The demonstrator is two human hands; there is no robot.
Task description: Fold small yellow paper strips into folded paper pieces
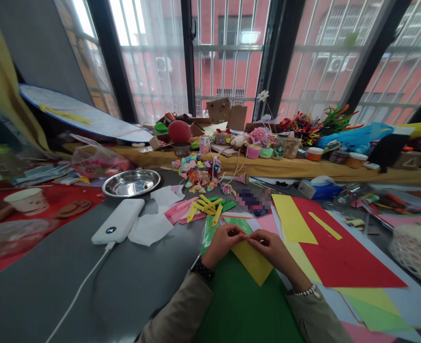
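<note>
Both my hands meet at the top edge of a piece of yellow paper (255,264), above a green mat (239,305). My left hand (226,240) pinches the paper's upper edge, thumb and fingers together. Close beside it, my right hand (267,245) pinches the same edge, so the fingertips nearly touch. The fingers hide the part of the edge between them. Just beyond my hands lie several folded yellow paper strips (206,207) in a loose pile. To the right, a larger yellow sheet (294,216) and a single yellow strip (325,226) lie on red paper (349,257).
A white power bank (119,221) with a cable, white paper pieces (151,230) and a metal plate (131,183) are on the left. Colourful craft flowers (198,171) stand ahead, before a crowded sill (267,166). A phone (253,202) lies beyond my hands.
</note>
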